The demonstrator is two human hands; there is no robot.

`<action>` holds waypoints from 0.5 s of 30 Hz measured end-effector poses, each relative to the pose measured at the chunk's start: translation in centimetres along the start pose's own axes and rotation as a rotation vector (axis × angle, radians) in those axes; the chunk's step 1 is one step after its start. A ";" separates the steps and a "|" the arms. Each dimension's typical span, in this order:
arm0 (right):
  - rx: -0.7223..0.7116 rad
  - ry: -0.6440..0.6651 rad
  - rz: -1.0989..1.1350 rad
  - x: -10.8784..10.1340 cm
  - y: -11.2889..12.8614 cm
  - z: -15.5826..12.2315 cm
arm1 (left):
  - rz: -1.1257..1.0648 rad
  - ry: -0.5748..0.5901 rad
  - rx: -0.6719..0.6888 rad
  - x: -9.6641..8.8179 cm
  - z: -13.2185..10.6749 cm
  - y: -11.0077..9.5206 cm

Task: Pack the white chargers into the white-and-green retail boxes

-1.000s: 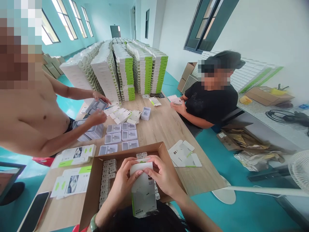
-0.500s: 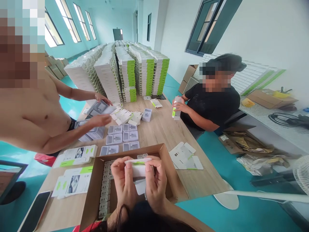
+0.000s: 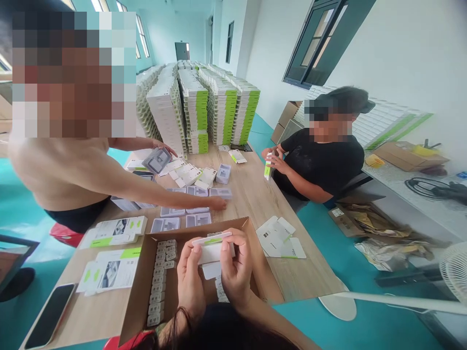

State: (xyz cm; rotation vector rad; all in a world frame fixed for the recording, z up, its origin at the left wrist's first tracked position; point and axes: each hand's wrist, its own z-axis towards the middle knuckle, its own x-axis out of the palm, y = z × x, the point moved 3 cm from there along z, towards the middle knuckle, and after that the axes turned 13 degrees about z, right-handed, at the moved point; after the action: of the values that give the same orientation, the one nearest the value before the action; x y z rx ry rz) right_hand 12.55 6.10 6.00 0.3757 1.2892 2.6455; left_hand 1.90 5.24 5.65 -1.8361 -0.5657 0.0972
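Over a carton [image 3: 140, 291] on the wooden table [image 3: 255, 194], left hand [image 3: 190, 287] and right hand [image 3: 236, 274] both grip one white box [image 3: 215, 252].

white carton [image 3: 213, 251] with green stripe, brown cardboard box [image 3: 140, 291].

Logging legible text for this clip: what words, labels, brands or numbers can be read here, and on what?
None can be read.
White-and-green box held by left hand and right hand: nothing legible.
Flat cartons on the table: dark marks too small.
Stacked boxes: nothing legible.
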 end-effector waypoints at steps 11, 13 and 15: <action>0.041 -0.086 0.012 -0.6 -1.0 -0.2 | -0.044 0.115 0.017 0.2 0.4 0.3; 0.063 -0.102 0.020 -0.7 -1.1 -0.3 | -0.055 0.170 0.006 0.3 0.5 0.5; 0.080 -0.110 0.039 -0.7 -1.1 -0.4 | -0.039 0.196 0.019 0.3 0.6 0.6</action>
State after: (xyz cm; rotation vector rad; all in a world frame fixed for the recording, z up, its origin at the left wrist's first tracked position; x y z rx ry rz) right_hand 13.19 6.28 4.74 0.5546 1.3698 2.5698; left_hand 2.11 5.75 4.93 -1.7908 -0.4609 -0.1029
